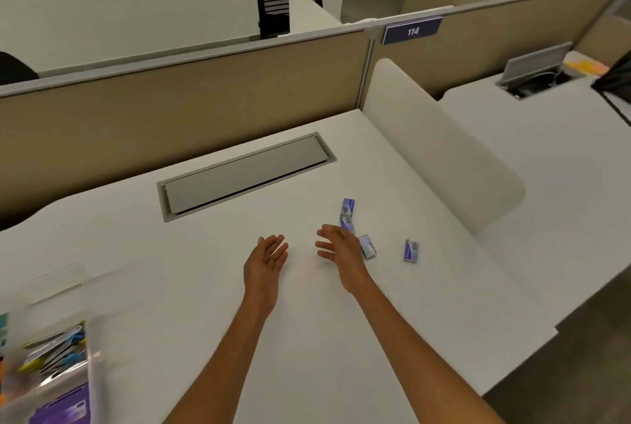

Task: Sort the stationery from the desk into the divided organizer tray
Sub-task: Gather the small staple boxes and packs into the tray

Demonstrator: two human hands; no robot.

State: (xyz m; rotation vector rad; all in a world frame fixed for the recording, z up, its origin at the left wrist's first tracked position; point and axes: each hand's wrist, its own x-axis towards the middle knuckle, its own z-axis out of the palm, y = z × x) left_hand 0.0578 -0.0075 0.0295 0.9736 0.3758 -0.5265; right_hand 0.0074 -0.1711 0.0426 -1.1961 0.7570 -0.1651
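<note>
1. Your left hand (268, 258) is at frame centre, fingers straight and slightly spread, holding nothing.
2. Your right hand (341, 253), just right of it, is empty too, with its fingers relaxed.
3. Four small purple boxes (411, 251) lie scattered on the white desk (205, 287) beside that hand.
4. The clear organizer tray (93, 372), blurred at lower left, holds stationery.
</note>
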